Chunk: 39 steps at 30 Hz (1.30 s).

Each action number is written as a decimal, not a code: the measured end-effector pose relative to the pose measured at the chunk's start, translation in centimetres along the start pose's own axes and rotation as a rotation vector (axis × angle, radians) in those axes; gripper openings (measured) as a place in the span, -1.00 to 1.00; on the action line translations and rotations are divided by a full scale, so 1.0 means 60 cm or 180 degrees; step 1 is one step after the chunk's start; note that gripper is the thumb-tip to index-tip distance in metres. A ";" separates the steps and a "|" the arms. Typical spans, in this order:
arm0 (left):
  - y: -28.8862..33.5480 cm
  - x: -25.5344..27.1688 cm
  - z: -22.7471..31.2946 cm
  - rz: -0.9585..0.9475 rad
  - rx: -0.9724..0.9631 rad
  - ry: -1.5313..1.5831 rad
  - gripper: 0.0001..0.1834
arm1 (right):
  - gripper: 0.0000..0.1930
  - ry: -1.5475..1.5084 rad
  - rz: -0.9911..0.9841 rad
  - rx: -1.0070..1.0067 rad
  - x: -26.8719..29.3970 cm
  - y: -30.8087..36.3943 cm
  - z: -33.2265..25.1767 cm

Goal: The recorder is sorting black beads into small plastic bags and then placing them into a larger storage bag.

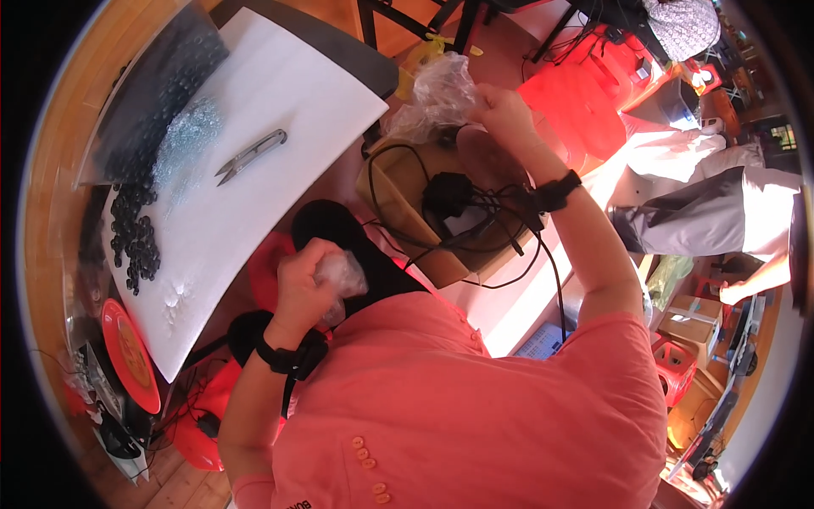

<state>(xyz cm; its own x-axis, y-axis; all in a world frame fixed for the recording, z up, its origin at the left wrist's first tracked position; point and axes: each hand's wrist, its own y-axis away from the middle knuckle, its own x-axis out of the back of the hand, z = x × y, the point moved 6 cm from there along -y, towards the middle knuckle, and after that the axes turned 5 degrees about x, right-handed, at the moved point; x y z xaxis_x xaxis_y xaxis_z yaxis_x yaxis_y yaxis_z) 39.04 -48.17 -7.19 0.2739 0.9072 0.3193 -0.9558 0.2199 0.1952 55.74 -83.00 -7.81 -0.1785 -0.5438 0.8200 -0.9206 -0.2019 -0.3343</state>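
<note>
My left hand [303,287] is closed around a crumpled clear plastic bag [346,275], held over my lap. My right hand [509,120] reaches away to the right, its fingers pinching a larger clear plastic bag [441,95]. This larger bag hangs above the far end of an open cardboard box [394,208]. On the white board [280,81] at the left lie thread snips [252,156], a heap of pale blue clear beads [191,131] and a cluster of shiny black beads [136,229]. Neither hand touches the board.
Black cables and an adapter [448,193] spread over the box. A red round plate [130,355] sits by the board's near left corner. Red plastic stools [577,93] stand at the far right. Another person in dark trousers [687,214] is at the right.
</note>
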 end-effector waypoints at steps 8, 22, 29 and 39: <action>-0.024 0.007 -0.032 -0.0174 0.0317 -0.1141 -0.53 | -0.83 -0.2836 0.0814 -0.0590 0.128 -0.021 -0.057; -0.059 -0.073 0.080 0.0026 -0.2073 -0.1303 -0.55 | -0.78 -0.3336 -0.2033 -0.0457 0.063 0.051 -0.196; -0.024 -0.031 0.115 0.0190 -0.2537 -0.1857 -0.58 | -0.68 0.1132 -0.2916 -0.0044 -0.108 0.144 -0.082; 0.041 0.038 0.043 0.0418 -0.2476 -0.2274 -0.57 | -0.45 -0.0618 -0.0945 -0.0738 0.072 0.079 -0.082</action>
<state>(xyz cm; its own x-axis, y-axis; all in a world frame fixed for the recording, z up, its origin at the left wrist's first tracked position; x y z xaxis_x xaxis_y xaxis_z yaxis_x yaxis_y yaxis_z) 37.60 -46.51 -3.62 -0.0787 0.5750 0.8144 -0.7186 0.5335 -0.4460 48.87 -82.32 -3.56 0.1545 -0.6374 0.7549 -0.9799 -0.1964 0.0347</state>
